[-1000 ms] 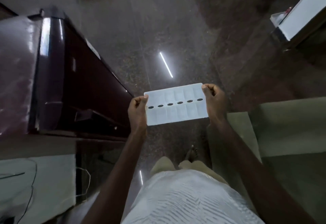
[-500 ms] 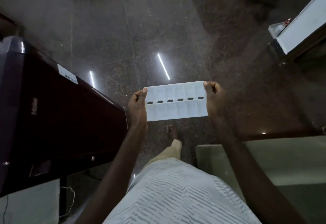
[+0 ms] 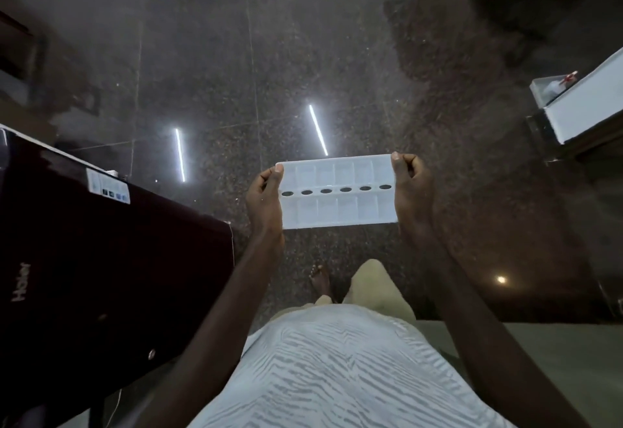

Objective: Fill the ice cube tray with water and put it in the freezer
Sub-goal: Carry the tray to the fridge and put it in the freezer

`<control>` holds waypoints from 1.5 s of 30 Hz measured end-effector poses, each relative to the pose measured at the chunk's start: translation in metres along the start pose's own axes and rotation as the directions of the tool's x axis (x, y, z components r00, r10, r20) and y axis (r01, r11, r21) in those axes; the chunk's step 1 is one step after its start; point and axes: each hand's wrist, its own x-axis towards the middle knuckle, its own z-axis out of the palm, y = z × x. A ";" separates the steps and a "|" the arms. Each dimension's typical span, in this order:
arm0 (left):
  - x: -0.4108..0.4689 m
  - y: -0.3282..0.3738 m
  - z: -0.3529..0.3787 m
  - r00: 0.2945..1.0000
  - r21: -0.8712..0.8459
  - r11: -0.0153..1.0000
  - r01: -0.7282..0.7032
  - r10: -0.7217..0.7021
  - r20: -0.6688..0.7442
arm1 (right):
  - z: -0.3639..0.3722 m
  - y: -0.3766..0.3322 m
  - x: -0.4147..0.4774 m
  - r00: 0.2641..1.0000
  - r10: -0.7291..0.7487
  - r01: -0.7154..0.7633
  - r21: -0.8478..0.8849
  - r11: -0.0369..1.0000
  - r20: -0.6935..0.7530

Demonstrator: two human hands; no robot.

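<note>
- In mid-air above the dark speckled floor [image 3: 202, 56], in front of the person's body: the white ice cube tray [image 3: 338, 206], held about level, with its long side running left to right.
- Tray: two rows of six compartments, with a line of six dark oval holes along the middle strip. Whether the compartments hold water cannot be told.
- Left hand [image 3: 264, 201]: grasps the tray's left short end. The thumb [image 3: 277, 174] lies on the top face at the far corner, and the other fingers are curled beneath.
- Right hand [image 3: 413, 188]: grasps the right short end in the same manner. The thumb [image 3: 401, 171] presses on top at the far corner, and the fingers are curled under the rim.
- To the left, close beside the left forearm and apart from the tray: a dark maroon refrigerator [image 3: 101, 259], seen from above. It bears pale brand lettering and a light sticker [image 3: 108, 186] near its upper edge.
- Below the tray: a bare foot [image 3: 320, 281] on the floor, beige trousers [image 3: 374, 286] and a white patterned shirt [image 3: 337, 370].
- Beyond the tray: two bright strip reflections [image 3: 318, 130] on the floor.
- Far right, well apart from the tray: a white box-like edge [image 3: 586, 103].
- Lower right: a pale green surface [image 3: 556, 360].
</note>
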 end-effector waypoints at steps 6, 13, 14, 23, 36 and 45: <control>0.021 0.012 0.025 0.996 -0.083 0.996 0.016 -0.024 -0.090 | 0.015 -0.018 0.055 0.994 -0.052 0.055 -0.028 0.998 0.100; 0.030 0.022 0.061 0.957 -0.205 0.978 -0.028 -0.034 -0.290 | 0.031 -0.042 0.123 0.932 -0.106 0.113 0.000 0.994 0.348; 0.029 0.020 0.067 0.942 -0.236 0.971 -0.034 -0.048 -0.331 | 0.033 -0.045 0.133 0.917 -0.115 0.126 -0.003 0.992 0.382; 0.006 -0.015 0.125 0.811 -0.376 0.921 -0.105 -0.139 -0.568 | 0.043 -0.064 0.203 0.729 -0.212 0.332 -0.065 0.941 0.650; -0.043 -0.043 0.152 0.597 -0.466 0.854 -0.233 -0.253 -0.762 | 0.056 -0.070 0.198 0.465 -0.196 0.427 -0.025 0.904 0.863; -0.103 -0.070 0.118 0.473 -0.468 0.824 -0.319 -0.289 -0.832 | 0.091 -0.069 0.121 0.198 -0.153 0.454 0.048 0.889 0.968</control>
